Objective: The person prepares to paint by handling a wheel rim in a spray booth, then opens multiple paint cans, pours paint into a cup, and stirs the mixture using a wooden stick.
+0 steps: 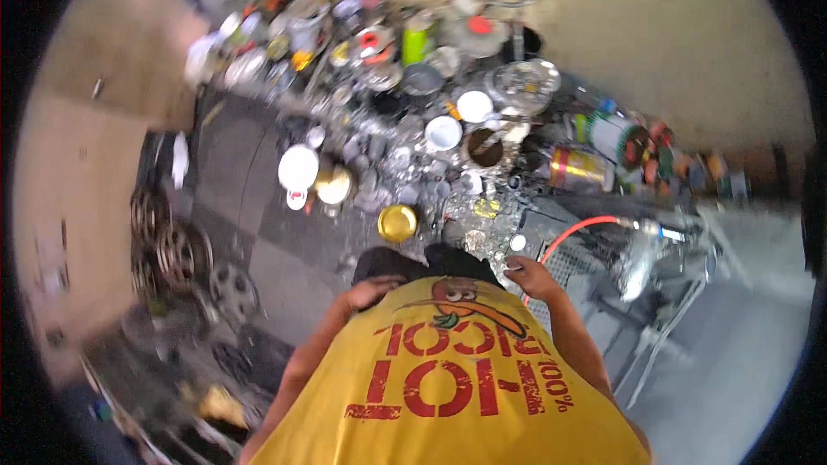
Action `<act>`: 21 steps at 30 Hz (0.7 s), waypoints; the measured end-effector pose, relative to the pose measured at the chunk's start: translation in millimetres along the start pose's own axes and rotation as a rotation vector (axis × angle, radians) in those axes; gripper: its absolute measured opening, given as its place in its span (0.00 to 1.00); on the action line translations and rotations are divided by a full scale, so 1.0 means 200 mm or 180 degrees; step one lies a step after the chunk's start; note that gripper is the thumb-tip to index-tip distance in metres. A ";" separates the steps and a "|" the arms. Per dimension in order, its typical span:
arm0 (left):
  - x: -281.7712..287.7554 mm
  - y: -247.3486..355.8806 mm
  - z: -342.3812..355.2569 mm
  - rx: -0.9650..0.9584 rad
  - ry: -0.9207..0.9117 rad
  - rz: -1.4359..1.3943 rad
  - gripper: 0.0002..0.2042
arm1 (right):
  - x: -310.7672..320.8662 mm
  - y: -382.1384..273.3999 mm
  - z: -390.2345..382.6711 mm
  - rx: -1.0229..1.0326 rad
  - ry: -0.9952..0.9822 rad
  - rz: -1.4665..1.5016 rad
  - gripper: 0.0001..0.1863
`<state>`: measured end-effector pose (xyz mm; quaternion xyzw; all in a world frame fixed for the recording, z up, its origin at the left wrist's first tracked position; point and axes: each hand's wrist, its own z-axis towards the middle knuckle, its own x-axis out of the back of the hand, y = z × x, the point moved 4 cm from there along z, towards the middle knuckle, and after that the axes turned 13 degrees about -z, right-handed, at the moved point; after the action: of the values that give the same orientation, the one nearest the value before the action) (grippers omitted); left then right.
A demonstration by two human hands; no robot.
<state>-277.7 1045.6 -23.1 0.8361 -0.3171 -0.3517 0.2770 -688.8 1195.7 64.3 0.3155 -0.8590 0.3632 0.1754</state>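
My left hand (376, 291) hangs beside my dark trousers at the hem of my yellow shirt, its fingers loosely stretched and nothing visible in them. On the other side, my right hand (532, 278) is held out from my hip with the fingers bent together. A small pale bit shows at its fingertips, too blurred to name. Closest to that hand are a small white round lid (518, 243) and a red hose (579, 231). In front of my legs sits a gold-coloured round tin (397, 223).
A dirty bench (345, 232) carries many cups, cans and a white bucket lid (298, 167). Further right lie a yellow-and-red can (580, 170) and a metal grate (564, 269). Wheel rims (183, 256) stack at the left. Pale walls (680, 43) rise behind.
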 end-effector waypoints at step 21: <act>-1.28 -1.12 -0.75 0.1909 0.4200 -0.0529 0.19 | -0.29 -0.83 0.84 0.2125 -0.1382 -0.1574 0.30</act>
<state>-229.2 1412.0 19.9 0.9353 -0.1024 0.3076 0.1419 -546.8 1007.0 4.6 0.6186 -0.6110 0.4924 -0.0383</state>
